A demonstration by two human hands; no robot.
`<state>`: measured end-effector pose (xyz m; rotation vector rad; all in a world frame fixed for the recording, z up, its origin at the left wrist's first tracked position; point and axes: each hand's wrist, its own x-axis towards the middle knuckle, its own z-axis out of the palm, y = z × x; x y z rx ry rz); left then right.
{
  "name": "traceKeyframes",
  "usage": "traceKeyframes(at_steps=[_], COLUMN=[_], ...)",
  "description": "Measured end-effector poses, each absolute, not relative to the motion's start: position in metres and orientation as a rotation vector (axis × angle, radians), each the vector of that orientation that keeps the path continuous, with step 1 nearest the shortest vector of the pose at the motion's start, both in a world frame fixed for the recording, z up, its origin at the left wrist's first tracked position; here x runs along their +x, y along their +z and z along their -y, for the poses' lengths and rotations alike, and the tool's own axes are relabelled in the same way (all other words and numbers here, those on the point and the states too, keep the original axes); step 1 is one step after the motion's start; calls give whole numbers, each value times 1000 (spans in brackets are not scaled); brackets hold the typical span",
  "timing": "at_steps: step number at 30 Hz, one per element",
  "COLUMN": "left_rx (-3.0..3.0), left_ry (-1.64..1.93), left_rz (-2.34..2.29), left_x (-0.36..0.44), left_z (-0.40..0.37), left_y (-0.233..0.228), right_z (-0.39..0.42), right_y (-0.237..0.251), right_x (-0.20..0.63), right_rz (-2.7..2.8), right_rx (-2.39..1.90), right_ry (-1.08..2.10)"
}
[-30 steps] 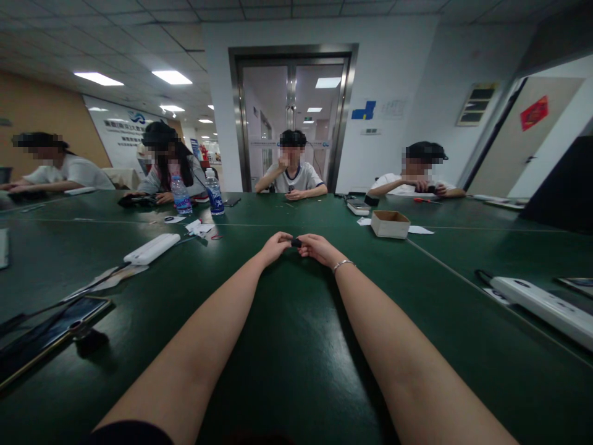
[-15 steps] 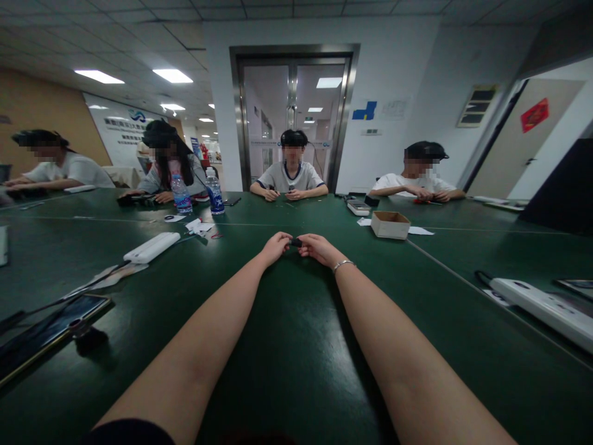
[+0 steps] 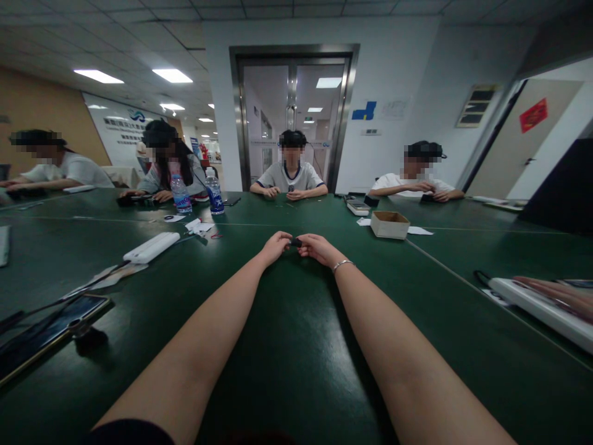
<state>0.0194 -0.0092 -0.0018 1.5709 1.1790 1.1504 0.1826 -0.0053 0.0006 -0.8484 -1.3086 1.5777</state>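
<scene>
Both arms outstretched over the table point(image 3: 296, 346). My left hand point(image 3: 275, 246) and right hand point(image 3: 317, 247) pinch a small black part point(image 3: 296, 242) between fingertips, held just above the surface. Its long axis runs hand to hand; neither is nearer.

A small black part point(image 3: 295, 242) sits pinched between the fingertips of the left hand point(image 3: 276, 246) and the right hand point(image 3: 317, 247), at 12 o'clock from the wearer, far out at arm's length. It is low over the green worktop point(image 3: 296, 346). Its shape is too small to tell.
</scene>
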Motion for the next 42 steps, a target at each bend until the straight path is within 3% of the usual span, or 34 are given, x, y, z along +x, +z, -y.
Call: traceKeyframes(at_steps=[42], left_rx=[1553], left_ry=[1111], left_rz=[-1177], left_x=[20], left_z=[10], left_y=[-1], right_z=[4], right_y=[0], right_x=[183], right_rz=[1301], right_rx=[-827], right_ry=[1598])
